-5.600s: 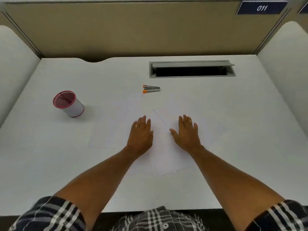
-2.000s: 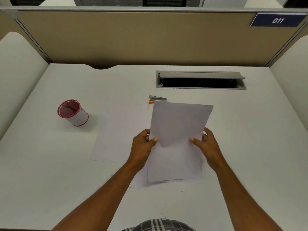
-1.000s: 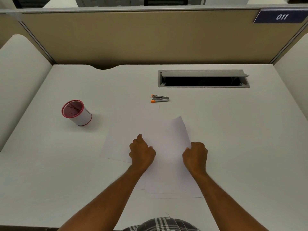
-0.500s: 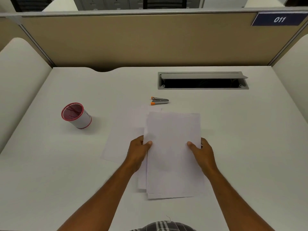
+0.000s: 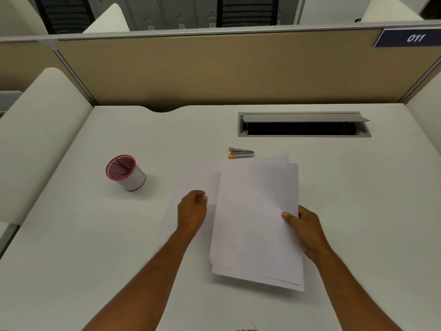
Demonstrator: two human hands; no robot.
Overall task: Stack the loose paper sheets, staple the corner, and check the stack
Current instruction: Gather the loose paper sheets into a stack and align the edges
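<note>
A loose stack of white paper sheets [image 5: 255, 220] is held above the desk, its edges not quite lined up. My right hand [image 5: 304, 229] grips the stack's right edge, thumb on top. Left of the stack, my left hand [image 5: 193, 211] rests with fingers curled on another white sheet [image 5: 183, 187] that lies flat on the desk; whether it pinches that sheet I cannot tell. A small silver stapler with orange ends [image 5: 241, 152] lies just beyond the stack's far edge.
A white cup with a red rim [image 5: 125, 173] stands at the left. A grey cable hatch [image 5: 304, 125] is open at the back right of the white desk [image 5: 358, 187]. Tan partition walls close the back and sides.
My left hand has let go of the stack's left edge and moved left onto the flat sheet. My right hand alone holds the stack, which has shifted slightly right.
</note>
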